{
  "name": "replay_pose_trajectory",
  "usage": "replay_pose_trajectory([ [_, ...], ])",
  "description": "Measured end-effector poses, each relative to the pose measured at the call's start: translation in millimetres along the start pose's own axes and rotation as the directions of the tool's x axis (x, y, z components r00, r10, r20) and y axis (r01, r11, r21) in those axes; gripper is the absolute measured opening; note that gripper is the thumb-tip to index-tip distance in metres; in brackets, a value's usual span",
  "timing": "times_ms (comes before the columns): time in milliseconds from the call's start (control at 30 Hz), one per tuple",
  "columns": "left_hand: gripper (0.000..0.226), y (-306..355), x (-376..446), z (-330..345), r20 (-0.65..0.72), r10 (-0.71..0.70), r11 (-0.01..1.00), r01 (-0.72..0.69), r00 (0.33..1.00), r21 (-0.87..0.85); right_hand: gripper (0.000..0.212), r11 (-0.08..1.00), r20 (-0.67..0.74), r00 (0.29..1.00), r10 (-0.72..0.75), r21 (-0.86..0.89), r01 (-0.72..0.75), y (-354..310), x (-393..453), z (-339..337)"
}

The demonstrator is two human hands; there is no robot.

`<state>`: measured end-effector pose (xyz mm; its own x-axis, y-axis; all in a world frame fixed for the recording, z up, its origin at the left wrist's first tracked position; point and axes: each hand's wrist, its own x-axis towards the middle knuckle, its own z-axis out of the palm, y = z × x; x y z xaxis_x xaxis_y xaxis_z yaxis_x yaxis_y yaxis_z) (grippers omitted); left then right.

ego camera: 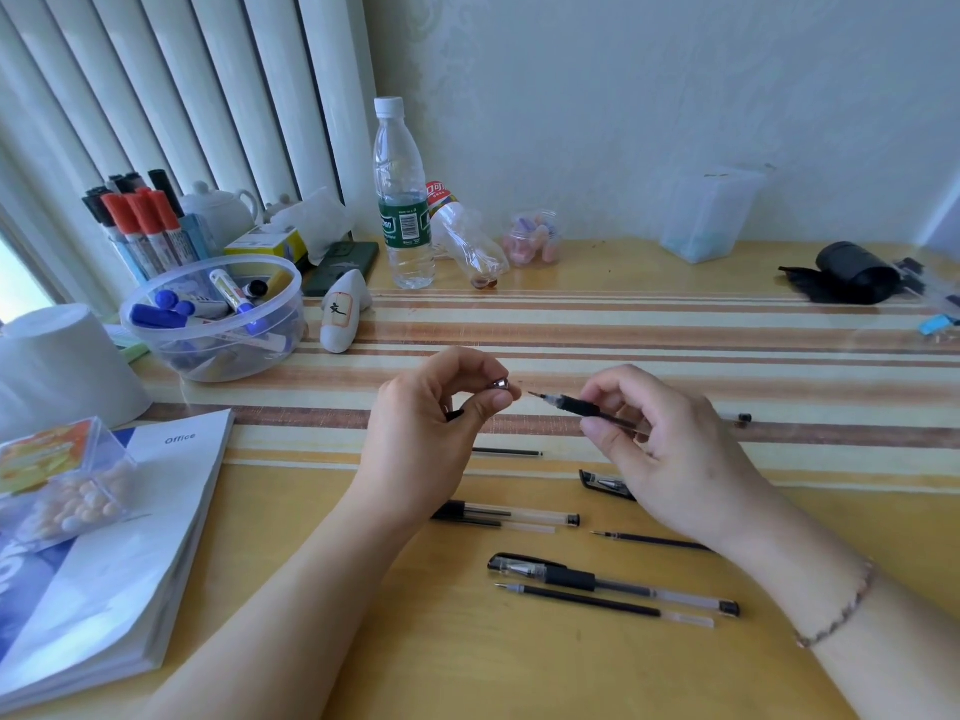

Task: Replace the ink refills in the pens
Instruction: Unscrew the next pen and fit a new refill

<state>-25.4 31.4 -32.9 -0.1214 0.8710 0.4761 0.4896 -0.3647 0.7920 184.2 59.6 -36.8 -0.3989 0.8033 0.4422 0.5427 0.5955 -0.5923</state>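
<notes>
Your left hand [441, 407] pinches the metal tip [501, 384] between thumb and forefinger, while your right hand [670, 449] grips the pen [582, 407], its refill point aimed toward 9 o'clock at the tip, just apart from it. On the table [415, 641] at 6 o'clock of your hands lie a capped pen [613, 584], loose refills [582, 600] (one at each side of it) and a cap [605, 483]. A tub [218, 319] of markers sits at 10 o'clock.

One head-worn wide-angle view, forward and down, close over both hands and the table [467, 667].
</notes>
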Motion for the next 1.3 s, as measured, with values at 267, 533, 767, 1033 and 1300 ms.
replay_pose_trajectory([
  [267, 0.018, 1, -2, 1, 0.053, -0.005, 0.999, 0.003, 0.999, 0.048, 0.012, 0.999, 0.017, 1.000, -0.022, -0.036, 0.023, -4, -1, -1],
  [533, 0.011, -1, -4, 0, 0.105, 0.027, 0.990, -0.042, 0.994, 0.138, 0.011, 0.977, 0.029, 0.997, -0.070, -0.202, 0.074, -6, 0, -3],
  [767, 0.008, 0, -6, 1, 0.147, 0.052, 0.968, -0.086, 0.988, 0.238, 0.021, 0.947, 0.008, 0.990, -0.139, -0.292, 0.135, -11, -1, -8],
  [1033, 0.008, 4, -5, 1, 0.150, 0.072, 0.974, -0.102, 0.986, 0.203, 0.011, 0.988, 0.083, 0.996, 0.019, -0.154, -0.006, -14, -3, -8],
  [1300, 0.007, 6, -5, 0, 0.151, 0.075, 0.978, -0.103, 0.986, 0.182, 0.010, 0.991, 0.086, 0.996, 0.037, -0.135, -0.025, -19, -3, -9],
])
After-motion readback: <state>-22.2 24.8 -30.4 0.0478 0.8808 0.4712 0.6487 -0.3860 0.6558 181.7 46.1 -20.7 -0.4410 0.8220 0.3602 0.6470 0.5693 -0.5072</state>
